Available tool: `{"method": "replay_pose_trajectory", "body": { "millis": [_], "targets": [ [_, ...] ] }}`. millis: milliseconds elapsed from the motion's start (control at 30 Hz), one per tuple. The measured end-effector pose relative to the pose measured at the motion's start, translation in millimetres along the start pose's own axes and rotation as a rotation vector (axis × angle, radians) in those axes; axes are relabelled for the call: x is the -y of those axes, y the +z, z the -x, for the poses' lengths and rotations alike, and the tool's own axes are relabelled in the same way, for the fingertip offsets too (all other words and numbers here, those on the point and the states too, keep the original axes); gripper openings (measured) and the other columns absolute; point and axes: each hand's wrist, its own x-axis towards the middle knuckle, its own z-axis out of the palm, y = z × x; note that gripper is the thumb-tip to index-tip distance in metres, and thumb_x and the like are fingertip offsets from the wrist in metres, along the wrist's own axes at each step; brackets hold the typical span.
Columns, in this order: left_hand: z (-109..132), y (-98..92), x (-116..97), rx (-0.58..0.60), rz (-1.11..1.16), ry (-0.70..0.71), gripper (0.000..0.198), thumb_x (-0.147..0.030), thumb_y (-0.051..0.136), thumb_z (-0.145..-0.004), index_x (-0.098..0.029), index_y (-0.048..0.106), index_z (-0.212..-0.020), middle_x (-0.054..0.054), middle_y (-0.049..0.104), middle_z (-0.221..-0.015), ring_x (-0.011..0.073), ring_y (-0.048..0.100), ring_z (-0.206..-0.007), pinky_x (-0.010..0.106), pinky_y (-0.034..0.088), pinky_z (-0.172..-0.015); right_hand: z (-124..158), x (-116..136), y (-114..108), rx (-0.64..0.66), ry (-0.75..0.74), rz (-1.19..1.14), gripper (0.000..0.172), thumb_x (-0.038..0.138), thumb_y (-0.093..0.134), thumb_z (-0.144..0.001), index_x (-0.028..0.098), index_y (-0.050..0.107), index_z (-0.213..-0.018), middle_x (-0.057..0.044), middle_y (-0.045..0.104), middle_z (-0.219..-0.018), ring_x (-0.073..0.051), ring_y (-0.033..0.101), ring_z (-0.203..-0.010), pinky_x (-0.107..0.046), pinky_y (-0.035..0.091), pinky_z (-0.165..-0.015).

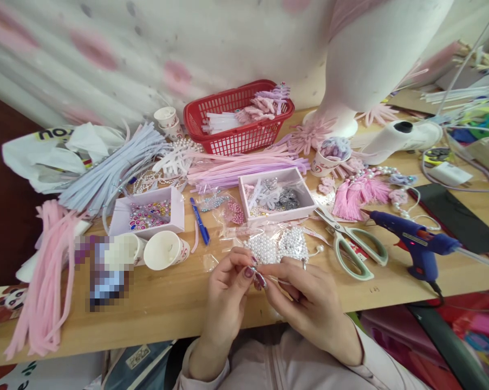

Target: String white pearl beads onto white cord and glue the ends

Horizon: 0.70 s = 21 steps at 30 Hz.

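Note:
Both hands meet over the table's front edge, fingertips together. My left hand [227, 292] pinches something small between thumb and forefinger; the fingers hide most of it. My right hand [305, 295] is closed at the same spot, with a thin white cord [280, 280] running from its fingers. Just behind the hands lie clear bags of white pearl beads [262, 248]. Farther back is a white box [277, 195] holding ribbons and dark beads. Green-handled scissors [352, 244] rest to the right, and a blue pen [200, 222] lies to the left.
A blue glue gun [418, 244] with a cable stands at the right, near a black phone [455, 216]. Paper cups [165, 252] and a bead box [147, 214] are left. Pipe cleaners [45, 276] hang over the left edge. A red basket [238, 138] stands behind.

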Motion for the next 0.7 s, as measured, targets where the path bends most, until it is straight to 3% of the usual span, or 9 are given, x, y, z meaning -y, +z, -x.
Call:
{"method": "replay_pose_trajectory", "body": {
  "millis": [333, 700],
  "targets": [
    [4, -10.3, 5, 0.016, -0.142, 0.135, 0.017, -0.034, 0.086, -0.076, -0.020, 0.076, -0.075, 0.002, 0.061, -0.088, 0.0122, 0.059, -0.079, 0.018, 0.050, -0.068, 2, 0, 0, -0.001, 0.065, -0.097, 0.013, 0.013, 0.061, -0.094, 0.018, 0.071, -0.099, 0.008, 0.041, -0.055, -0.008, 0.040, -0.044, -0.022, 0.032, -0.044],
    [1, -9.2, 5, 0.079, -0.120, 0.123, 0.011, -0.032, 0.087, -0.075, -0.024, 0.080, -0.074, 0.001, 0.062, -0.081, 0.0114, 0.059, -0.073, 0.018, 0.049, -0.064, 3, 3, -3, 0.027, 0.031, -0.146, 0.019, 0.004, 0.057, -0.091, 0.018, 0.068, -0.097, 0.008, 0.036, -0.059, -0.008, 0.037, -0.048, -0.022, 0.029, -0.045]
  ]
}}
